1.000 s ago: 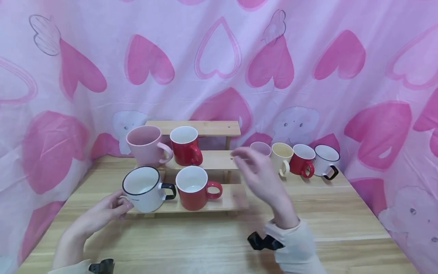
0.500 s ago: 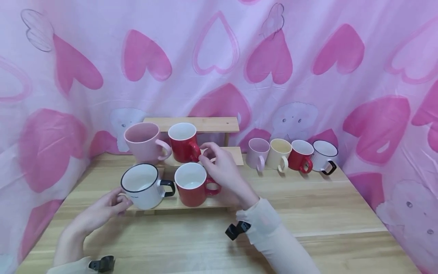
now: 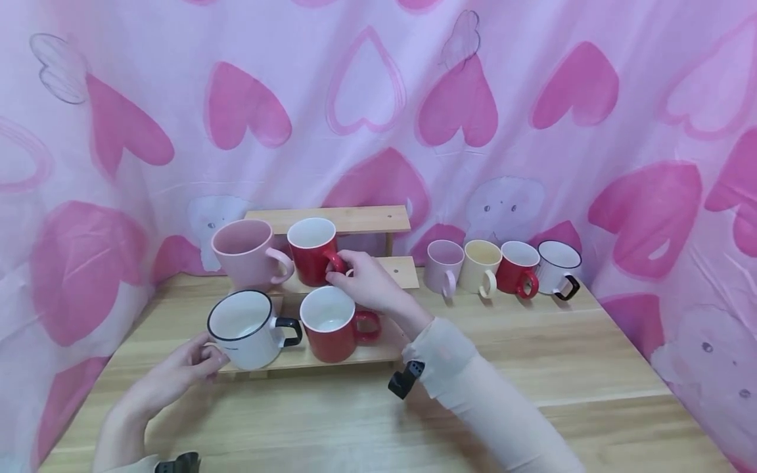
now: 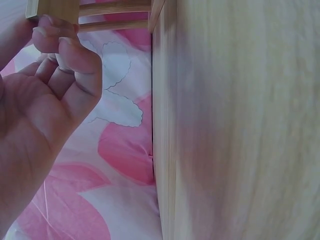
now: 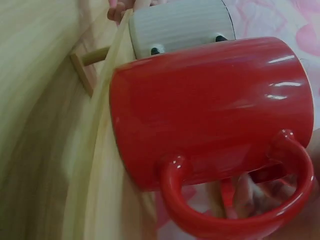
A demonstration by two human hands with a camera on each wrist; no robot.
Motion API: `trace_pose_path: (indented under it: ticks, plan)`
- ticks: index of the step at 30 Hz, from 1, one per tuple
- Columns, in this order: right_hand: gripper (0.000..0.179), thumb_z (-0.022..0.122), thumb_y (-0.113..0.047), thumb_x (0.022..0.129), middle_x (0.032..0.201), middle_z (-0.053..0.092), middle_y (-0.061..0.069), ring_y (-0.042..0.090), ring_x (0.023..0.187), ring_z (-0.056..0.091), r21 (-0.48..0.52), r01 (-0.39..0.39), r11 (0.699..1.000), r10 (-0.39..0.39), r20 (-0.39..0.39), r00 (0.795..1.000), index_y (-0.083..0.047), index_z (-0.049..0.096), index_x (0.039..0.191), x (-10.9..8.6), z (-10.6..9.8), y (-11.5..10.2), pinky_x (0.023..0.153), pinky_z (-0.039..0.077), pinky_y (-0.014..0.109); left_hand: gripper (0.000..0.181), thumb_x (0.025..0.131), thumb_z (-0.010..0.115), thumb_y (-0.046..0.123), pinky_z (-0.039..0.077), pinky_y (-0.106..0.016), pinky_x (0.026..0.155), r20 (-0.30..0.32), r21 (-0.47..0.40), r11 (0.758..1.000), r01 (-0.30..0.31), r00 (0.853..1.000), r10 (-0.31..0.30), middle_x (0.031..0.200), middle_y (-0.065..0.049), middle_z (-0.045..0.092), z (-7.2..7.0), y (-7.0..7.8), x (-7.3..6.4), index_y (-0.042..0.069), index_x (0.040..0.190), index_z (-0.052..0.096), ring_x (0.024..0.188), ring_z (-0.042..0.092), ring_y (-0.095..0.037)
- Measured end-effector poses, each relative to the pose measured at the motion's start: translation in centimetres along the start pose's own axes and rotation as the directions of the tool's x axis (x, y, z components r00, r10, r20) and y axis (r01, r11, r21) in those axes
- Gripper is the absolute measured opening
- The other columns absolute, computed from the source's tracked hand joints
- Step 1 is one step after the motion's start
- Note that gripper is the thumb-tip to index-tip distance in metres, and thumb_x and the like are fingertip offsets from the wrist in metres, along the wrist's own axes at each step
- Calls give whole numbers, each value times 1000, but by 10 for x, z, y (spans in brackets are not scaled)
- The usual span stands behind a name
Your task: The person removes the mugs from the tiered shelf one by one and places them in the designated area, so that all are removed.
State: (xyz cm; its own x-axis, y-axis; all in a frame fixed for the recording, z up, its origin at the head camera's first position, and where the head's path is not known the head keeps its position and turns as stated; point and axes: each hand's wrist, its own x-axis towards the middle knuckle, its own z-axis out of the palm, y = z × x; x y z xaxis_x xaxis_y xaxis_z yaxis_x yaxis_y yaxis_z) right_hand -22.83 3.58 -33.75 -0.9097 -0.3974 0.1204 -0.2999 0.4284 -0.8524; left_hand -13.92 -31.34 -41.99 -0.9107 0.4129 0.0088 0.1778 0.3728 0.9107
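My right hand (image 3: 372, 286) pinches the handle of a red mug (image 3: 309, 261) on the middle tier of a wooden shelf (image 3: 372, 219). In the right wrist view its fingers (image 5: 245, 197) show partly behind the front red mug (image 5: 210, 115). With curled fingers my left hand (image 3: 177, 376) grips the left end of the lowest board; the left wrist view shows fingertips on that board end (image 4: 57, 9). A white mug with a black rim (image 3: 245, 349) and the front red mug stand on this lowest tier. A larger pink mug (image 3: 239, 263) sits left of the pinched mug.
Right of the shelf, small mugs stand in a row on the wooden table (image 3: 532, 368): pink (image 3: 442, 269), cream (image 3: 478, 272), red (image 3: 513, 272) and white with a black handle (image 3: 552, 272). A pink heart-print curtain (image 3: 355, 85) hangs behind.
My right hand has moved left from over the shelf's right end to the back red mug's handle and now pinches it. My left hand has stayed at the board's end.
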Motion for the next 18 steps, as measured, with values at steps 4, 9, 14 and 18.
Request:
trace_pose_path:
  ticks: [4, 9, 14, 18]
  plan:
    - [16, 66, -29, 95, 91, 68, -1, 18, 84, 63, 78, -63, 995, 61, 32, 998, -17, 68, 105, 1, -2, -1, 77, 51, 34, 21, 101, 54, 10, 43, -34, 65, 6, 8, 1000, 10, 1000, -10, 81, -13, 55, -1, 1, 2, 4, 120, 48, 73, 53, -21]
    - [28, 63, -39, 95, 89, 68, 1, 19, 82, 64, 116, -88, 989, 88, 10, 996, -14, 69, 106, 2, -1, -1, 77, 52, 35, 19, 100, 54, 10, 43, -35, 63, -1, 15, 1000, -16, 1000, 16, 79, -13, 53, -2, 2, 2, 5, 117, 48, 71, 53, -23]
    - [35, 56, -43, 98, 89, 67, 3, 20, 83, 64, 146, -92, 985, 96, -22, 995, -11, 66, 107, -1, 4, 0, 77, 52, 34, 15, 100, 54, 10, 42, -36, 62, 12, 9, 999, -31, 999, 30, 76, -10, 52, -2, 3, 4, 3, 112, 48, 69, 52, -24]
    - [36, 54, -43, 100, 87, 66, 4, 20, 82, 64, 160, -66, 985, 73, -34, 997, -9, 65, 105, -2, 7, 1, 76, 53, 34, 16, 100, 55, 11, 41, -36, 62, 8, 21, 1000, -17, 1000, 16, 74, -5, 52, -1, 4, 3, 2, 111, 48, 69, 52, -24]
